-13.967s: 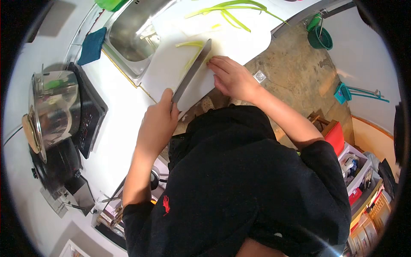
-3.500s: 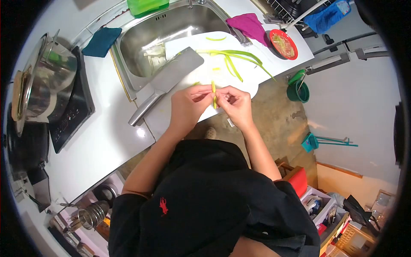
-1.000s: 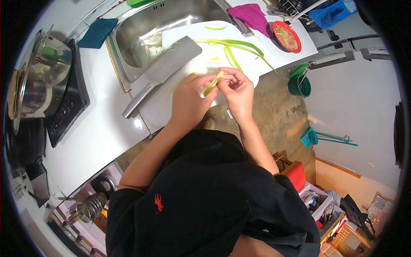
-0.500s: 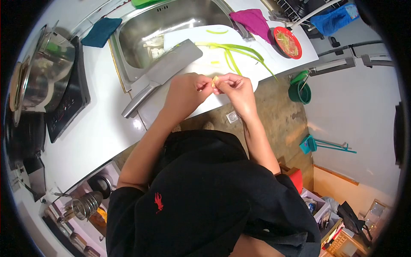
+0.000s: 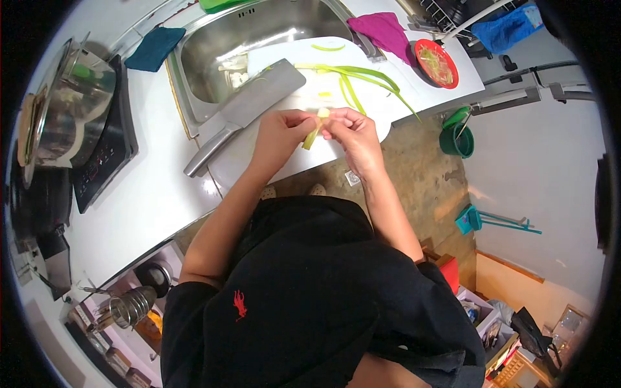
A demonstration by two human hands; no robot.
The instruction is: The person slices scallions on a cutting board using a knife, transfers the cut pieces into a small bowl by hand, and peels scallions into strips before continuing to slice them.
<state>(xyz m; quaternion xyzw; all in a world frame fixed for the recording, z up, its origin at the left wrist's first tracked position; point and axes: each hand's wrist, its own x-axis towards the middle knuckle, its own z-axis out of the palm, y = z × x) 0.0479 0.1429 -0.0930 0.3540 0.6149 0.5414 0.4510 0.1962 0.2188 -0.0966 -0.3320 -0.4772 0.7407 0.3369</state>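
My left hand [image 5: 282, 137] and my right hand [image 5: 357, 137] meet over the near edge of a white cutting board [image 5: 349, 152]. Both pinch a short, pale yellow-green piece of green onion [image 5: 310, 138], its end hanging down between the fingers. Long green onion leaves [image 5: 369, 75] lie on the board beyond my hands, with a small cut strip [image 5: 328, 48] farther off. A broad cleaver [image 5: 266, 92] rests flat on the board's left side, its metal handle [image 5: 210, 152] pointing toward me.
Behind the board is a steel sink [image 5: 207, 58] with pale scraps [image 5: 234, 68]. A red bowl [image 5: 436, 63] of shreds stands at right beside a magenta cloth [image 5: 385, 33]. An induction cooker [image 5: 107, 152] and a steel pot [image 5: 74, 123] are at left.
The green onion piece has turned in my fingers, and more of it now shows below them. My hands have shifted slightly. The cleaver and board have stayed put.
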